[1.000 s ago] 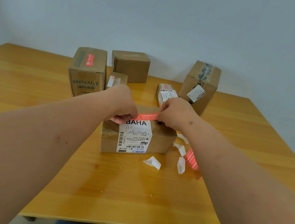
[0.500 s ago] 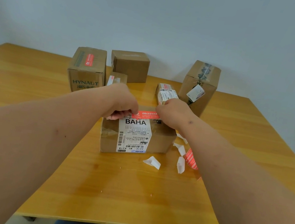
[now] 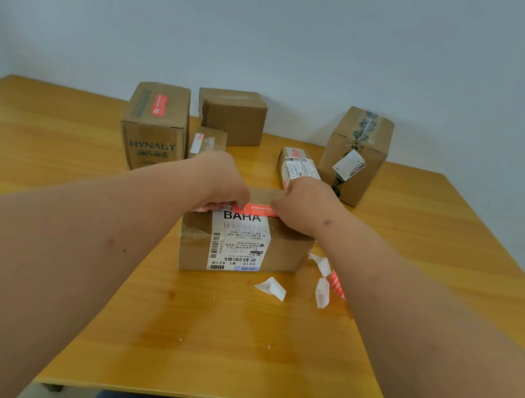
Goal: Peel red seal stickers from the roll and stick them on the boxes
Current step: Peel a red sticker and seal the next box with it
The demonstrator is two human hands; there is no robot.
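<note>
Sticker point(image 3: 256, 210), red and stretched flat, lies along the top front edge of the near box point(image 3: 239, 243), just above its white shipping label point(image 3: 240, 240); the left hand point(image 3: 222, 181) pinches one end with curled fingers, the right hand point(image 3: 301, 205) pinches the other, both knuckles-up with forearms reaching straight forward; it looks almost laid, with pressing down still to do. Beyond the left hand, the HYNAUT box point(image 3: 155, 127) already wears a red seal; beyond the right hand a small labelled box point(image 3: 297, 170) shows red at its top; the plain box point(image 3: 231, 115) and tall box point(image 3: 355, 155) appear unsealed, so several probably remain. Beside the right forearm, white backing scraps point(image 3: 271, 288) and the sticker roll point(image 3: 337, 284) lie on the counter point(image 3: 51, 163).
</note>
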